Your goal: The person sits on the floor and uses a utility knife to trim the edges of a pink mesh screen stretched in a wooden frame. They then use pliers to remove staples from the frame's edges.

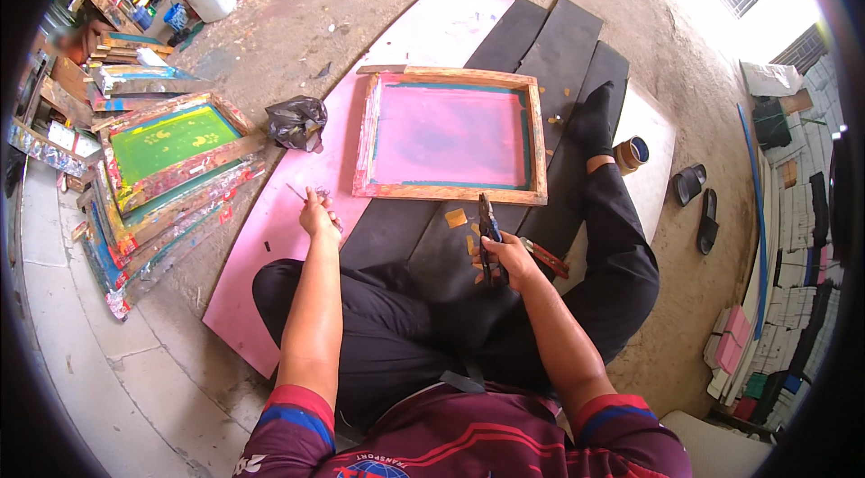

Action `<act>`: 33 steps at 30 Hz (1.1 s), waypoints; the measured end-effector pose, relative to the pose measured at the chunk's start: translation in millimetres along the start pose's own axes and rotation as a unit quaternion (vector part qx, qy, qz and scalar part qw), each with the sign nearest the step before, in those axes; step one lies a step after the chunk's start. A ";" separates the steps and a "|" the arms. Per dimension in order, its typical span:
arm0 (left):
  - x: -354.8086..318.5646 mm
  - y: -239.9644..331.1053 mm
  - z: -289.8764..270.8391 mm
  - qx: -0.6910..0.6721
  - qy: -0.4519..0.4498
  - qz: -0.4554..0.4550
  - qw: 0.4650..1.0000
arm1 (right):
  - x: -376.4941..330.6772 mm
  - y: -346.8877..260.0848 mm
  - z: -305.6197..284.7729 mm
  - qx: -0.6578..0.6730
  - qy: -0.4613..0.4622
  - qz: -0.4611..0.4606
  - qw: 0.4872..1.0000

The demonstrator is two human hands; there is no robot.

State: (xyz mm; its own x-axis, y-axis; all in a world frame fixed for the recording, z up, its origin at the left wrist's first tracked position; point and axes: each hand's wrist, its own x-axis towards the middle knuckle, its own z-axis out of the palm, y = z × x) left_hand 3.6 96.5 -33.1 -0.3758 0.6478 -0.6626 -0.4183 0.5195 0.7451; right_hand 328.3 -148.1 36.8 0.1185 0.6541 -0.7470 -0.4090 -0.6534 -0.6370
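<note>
My right hand (510, 259) is closed around dark pliers (488, 218), their jaws pointing away from me toward the near edge of a wooden screen frame (538, 145). The frame lies flat, its pink mesh (450, 131) edged in teal. Left of the frame's near corner, my left hand (319, 215) is closed with a thin, pin-like piece (295, 191) sticking out; its exact kind is too small to make out. A red-handled tool (547, 259) rests just right of my right hand. Bits of yellowish tape (457, 218) lie near the pliers.
Beneath the frame are black sheets (559, 50) and a pink board (270, 262). A crumpled black plastic bag (296, 123) sits left. Paint-stained screens (171, 149) are stacked farther left. An open can (632, 154) stands beside my right leg, with black sandals (698, 203) beyond.
</note>
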 end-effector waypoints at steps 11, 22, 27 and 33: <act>-46.1 -32.7 4.5 0.083 -0.123 0.036 0.988 | 18.0 -5.0 -1.7 -0.100 0.068 -0.035 0.992; -78.9 -57.6 14.8 0.181 -0.231 0.087 0.952 | 30.8 -13.0 13.2 -0.274 0.153 -0.026 0.949; -81.7 -58.0 18.3 0.189 -0.245 0.083 0.947 | 29.3 -16.1 16.5 -0.348 0.208 -0.017 0.914; -79.3 -61.5 23.2 0.191 -0.253 0.095 0.944 | 38.4 1.3 7.3 -0.356 0.237 -0.023 0.904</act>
State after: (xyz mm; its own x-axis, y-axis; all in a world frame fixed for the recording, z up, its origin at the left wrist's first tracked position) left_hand 78.3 26.1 -24.6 0.0700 0.8823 -0.4655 -0.0182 0.4677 0.8837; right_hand 325.7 -121.0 8.6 0.5632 0.5602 -0.6075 0.2726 -0.8199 -0.5034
